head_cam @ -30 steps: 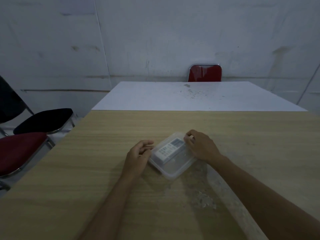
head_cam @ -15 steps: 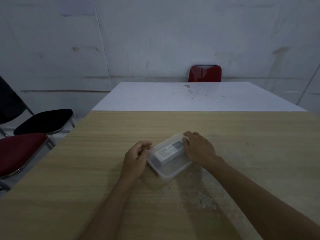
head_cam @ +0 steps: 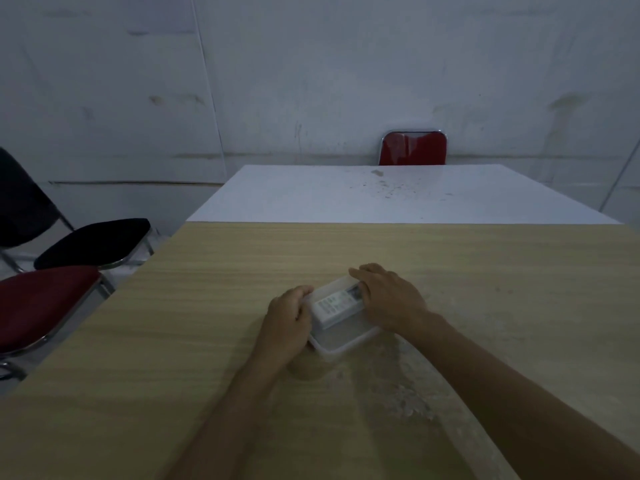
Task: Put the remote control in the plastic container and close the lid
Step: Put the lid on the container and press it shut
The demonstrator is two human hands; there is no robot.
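The remote control [head_cam: 337,304] lay inside the plastic container [head_cam: 343,342], between my hands. My left hand [head_cam: 289,315] gripped its near-left edge; my right hand [head_cam: 389,297] pressed flat on the lid [head_cam: 341,284]. Full sealing could not be confirmed; pressing the edges likely remained.

Dim room: a wood table [head_cam: 207,323] abuts a white table [head_cam: 346,199]; red chair [head_cam: 412,148] against stained grey wall [head_cam: 311,64].
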